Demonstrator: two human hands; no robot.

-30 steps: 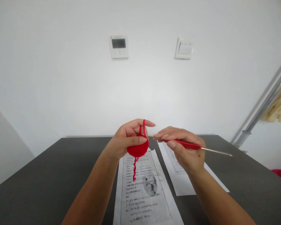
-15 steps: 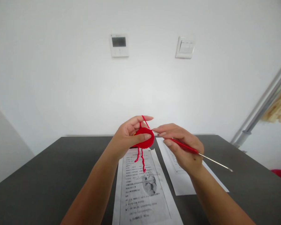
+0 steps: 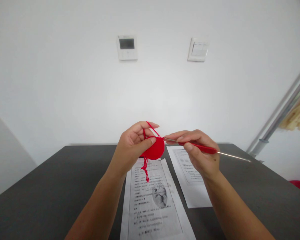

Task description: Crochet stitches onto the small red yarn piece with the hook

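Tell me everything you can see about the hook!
The hook is long and thin, with a smooth red handle in the middle and a silvery, metal-looking rod at each end. The right hand's grip pinches it between thumb and fingers, above the dark table. It lies nearly flat, sloping down a little to the right. Its left end reaches the upper edge of the red piece; that tip is too small to make out. The right end sticks out freely.
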